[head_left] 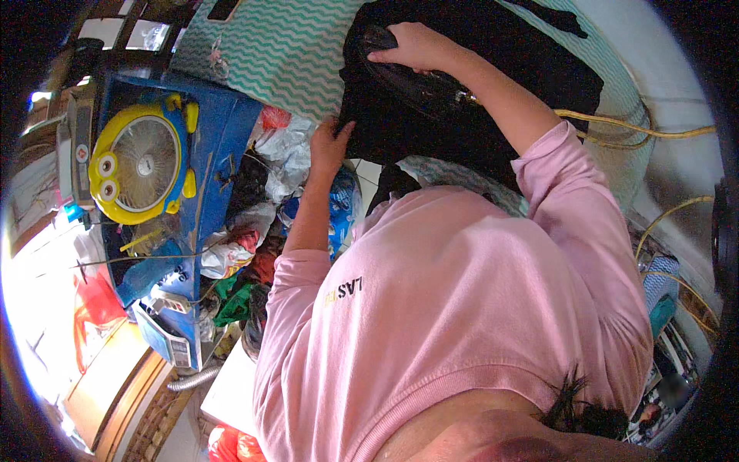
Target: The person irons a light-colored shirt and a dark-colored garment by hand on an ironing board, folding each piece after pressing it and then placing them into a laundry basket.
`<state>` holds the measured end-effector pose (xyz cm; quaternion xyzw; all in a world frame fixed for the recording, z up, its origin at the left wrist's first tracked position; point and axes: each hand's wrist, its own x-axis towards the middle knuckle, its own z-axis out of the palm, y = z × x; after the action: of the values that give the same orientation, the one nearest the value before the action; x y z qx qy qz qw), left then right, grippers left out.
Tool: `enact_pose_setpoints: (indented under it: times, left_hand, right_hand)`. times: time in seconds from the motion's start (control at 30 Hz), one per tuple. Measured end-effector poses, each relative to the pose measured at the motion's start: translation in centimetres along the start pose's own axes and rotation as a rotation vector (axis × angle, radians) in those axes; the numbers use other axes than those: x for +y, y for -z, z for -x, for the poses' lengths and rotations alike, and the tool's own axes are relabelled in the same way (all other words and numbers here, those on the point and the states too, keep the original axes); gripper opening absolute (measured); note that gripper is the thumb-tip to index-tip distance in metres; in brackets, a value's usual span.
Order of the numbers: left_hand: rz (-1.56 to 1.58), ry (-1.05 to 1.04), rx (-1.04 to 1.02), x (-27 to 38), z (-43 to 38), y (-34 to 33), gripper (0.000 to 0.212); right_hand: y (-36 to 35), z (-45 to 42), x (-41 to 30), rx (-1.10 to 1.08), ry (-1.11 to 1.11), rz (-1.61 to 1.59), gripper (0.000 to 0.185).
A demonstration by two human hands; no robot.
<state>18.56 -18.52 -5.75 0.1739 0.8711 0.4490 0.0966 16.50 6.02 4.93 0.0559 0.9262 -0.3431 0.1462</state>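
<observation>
My right hand (418, 47) is closed around the handle of a black clothes iron (404, 86). The iron rests on a black garment (542, 75), and its outline partly merges with the dark cloth. Under the garment lies a padded cloth (277, 52) with green and white zigzag stripes. At the garment's left edge, my left hand (329, 147) pinches the black fabric between thumb and fingers. A yellow cord (623, 120) runs from behind my right forearm toward the right wall.
To the left, a yellow and blue character-shaped fan (144, 164) sits on a blue cabinet (222, 138). Plastic bags (286, 150) and bundled items crowd the floor beside my left arm. A power strip (170, 301) and a thin cable are lower left. A dark phone-like object (224, 8) lies at the top.
</observation>
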Motion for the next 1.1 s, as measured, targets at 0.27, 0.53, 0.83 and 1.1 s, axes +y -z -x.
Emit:
enact_pose_setpoints:
  times: [0.27, 0.53, 0.83, 1.1]
  left_hand:
    - [0.114, 0.161, 0.073, 0.9, 0.4, 2.4, 0.021]
    - [-0.281, -0.156, 0.214, 4.4, -0.3, 0.1, 0.024]
    - [-0.721, -0.522, -0.105, 7.1, -0.4, -8.8, 0.061]
    - [-0.825, -0.511, -0.106, 7.3, -0.4, -8.8, 0.059]
  right_hand:
    - [-5.5, 7.9, -1.6, -0.297, 0.216, 0.183, 0.048]
    - [0.9, 13.5, 4.5, -0.023, 0.171, 0.035, 0.05]
    - [3.0, 22.2, 10.4, 0.053, -0.324, -0.107, 0.048]
    - [7.5, 25.1, 21.5, 0.353, -0.462, -0.345, 0.043]
